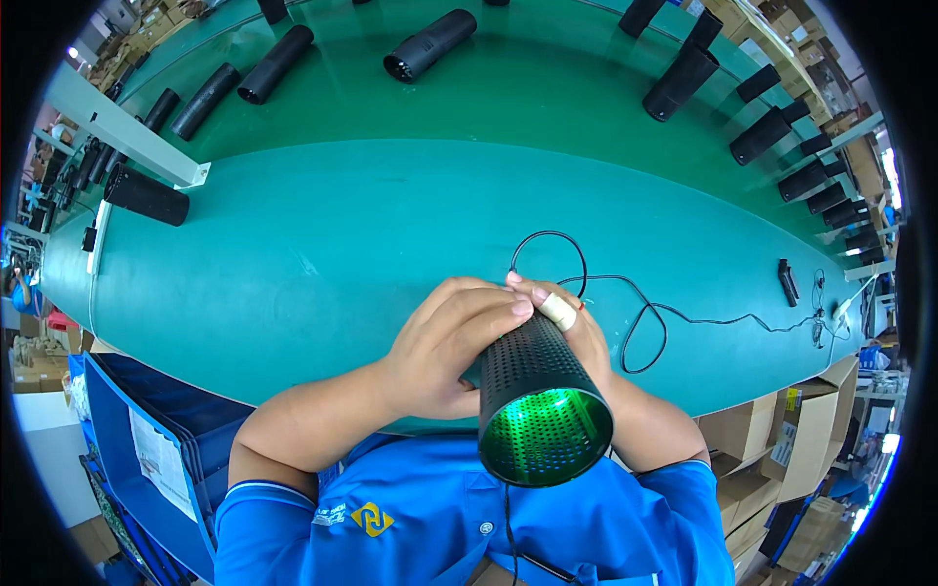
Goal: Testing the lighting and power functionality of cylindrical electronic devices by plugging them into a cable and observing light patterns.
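Observation:
A black perforated metal tube (532, 361) is tilted in front of my chest, its open end facing me. Green light glows inside it. My left hand (445, 337) wraps the tube's far end from the left, with fingers over the top. From the right, my right hand (578, 327) grips the same end; one digit wears a pale tape wrap. The palm side of this hand is mostly hidden behind the tube. A thin black cable (650, 311) loops beside my right hand and runs right across the green table (322, 254); where it ends at the tube is hidden.
Several black cylinders, one of them (430, 45), lie on the darker green belt (547, 107) beyond the table. Another black cylinder (147, 195) lies at left beside a white post (137, 137). A small black device (788, 283) sits at right. Blue bins (147, 439) and cardboard boxes (747, 430) flank me.

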Demonstrator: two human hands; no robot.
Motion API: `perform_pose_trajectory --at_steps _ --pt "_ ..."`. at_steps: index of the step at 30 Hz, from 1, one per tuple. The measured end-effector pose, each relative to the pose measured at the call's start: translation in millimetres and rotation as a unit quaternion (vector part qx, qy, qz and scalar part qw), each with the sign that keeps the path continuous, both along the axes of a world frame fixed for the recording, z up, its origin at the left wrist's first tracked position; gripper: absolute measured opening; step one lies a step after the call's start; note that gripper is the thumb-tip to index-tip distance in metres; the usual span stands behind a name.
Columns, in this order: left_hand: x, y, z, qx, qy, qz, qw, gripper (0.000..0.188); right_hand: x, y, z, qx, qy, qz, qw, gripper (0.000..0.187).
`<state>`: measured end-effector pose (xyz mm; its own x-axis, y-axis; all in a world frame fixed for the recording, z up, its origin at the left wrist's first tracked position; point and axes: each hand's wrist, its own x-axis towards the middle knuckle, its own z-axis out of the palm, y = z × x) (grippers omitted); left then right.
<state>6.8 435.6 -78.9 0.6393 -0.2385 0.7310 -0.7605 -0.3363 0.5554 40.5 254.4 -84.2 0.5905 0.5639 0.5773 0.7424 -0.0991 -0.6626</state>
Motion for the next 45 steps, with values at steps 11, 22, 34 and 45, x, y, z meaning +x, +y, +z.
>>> perform_pose_trajectory --at_steps 11,22,34,45 --pt "0.5 3.9 0.2 -0.003 0.006 -0.006 1.000 0.061 -0.1 6.1 -4.2 0.011 0.002 -0.008 1.000 0.071" --pt "0.0 3.3 2.9 -0.007 -0.009 0.000 1.000 0.044 -0.4 8.8 -8.7 0.020 0.004 -0.009 1.000 0.071" --pt "-1.3 5.4 4.6 -0.007 -0.021 0.010 1.000 0.038 -1.9 4.4 -16.2 -0.055 0.080 0.005 0.995 0.075" --pt "-1.9 7.1 4.5 -0.001 -0.020 0.015 1.000 0.036 -1.1 8.7 -8.3 -0.035 0.030 0.004 0.999 0.077"
